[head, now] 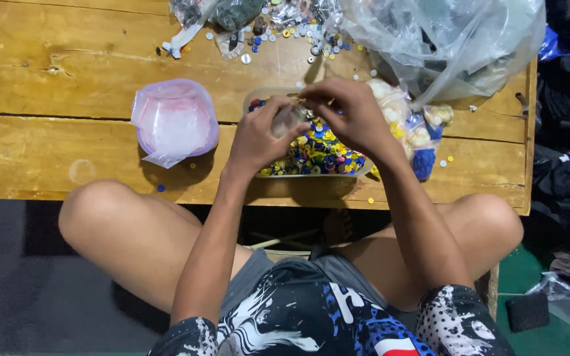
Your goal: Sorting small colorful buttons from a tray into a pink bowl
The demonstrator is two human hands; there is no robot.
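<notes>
Wooden table (pixel 67 86), tray of coloured buttons (pixel 318 155), left hand (pixel 258 138) and right hand (pixel 351 112) fingers pinching a small clear bag (pixel 289 117)

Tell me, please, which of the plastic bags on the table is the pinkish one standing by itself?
It is the small pinkish bag left of the left hand, alone on bare wood. The large clear bag lies at the far right; another small bag sits beside the right hand.

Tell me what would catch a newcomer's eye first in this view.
First, the clear tray heaped with bright blue, yellow and pink small pieces at the middle of the wooden table, with the left hand and right hand meeting over it around a small clear item. Next, the pink-tinted plastic bag to the left and the big clear bag at the upper right.
</notes>
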